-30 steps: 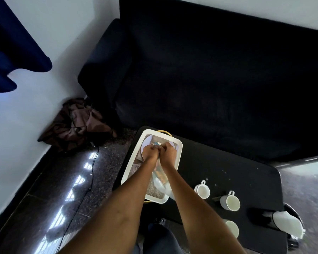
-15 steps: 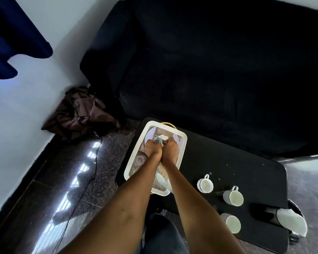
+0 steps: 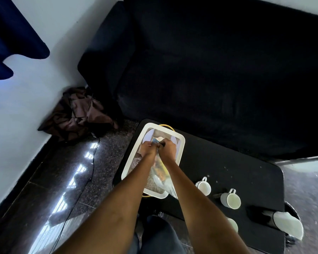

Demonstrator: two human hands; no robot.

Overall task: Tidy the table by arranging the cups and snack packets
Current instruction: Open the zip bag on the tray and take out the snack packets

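Note:
My left hand [image 3: 148, 148] and my right hand [image 3: 168, 149] meet over the far half of a white tray [image 3: 181, 143] and pinch the top edge of a clear snack packet [image 3: 161, 171]. The packet holds yellow and brown snacks and lies along the tray between my forearms. Three white cups stand on the black table [image 3: 237, 173] to the right: one [image 3: 204, 186] nearest the tray, a second [image 3: 229, 198] beyond it, a third [image 3: 233, 224] partly behind my right forearm.
A dark sofa [image 3: 218, 70] fills the space behind the table. Crumpled brown cloth [image 3: 77, 114] lies on the floor by the wall, and a black cable [image 3: 88, 173] runs across the glossy floor. A black holder with white paper [image 3: 286, 224] lies at the table's right end.
Both hands stayed clasped on the packet's top edge over the tray. The view shifted slightly; cups and tray stayed put.

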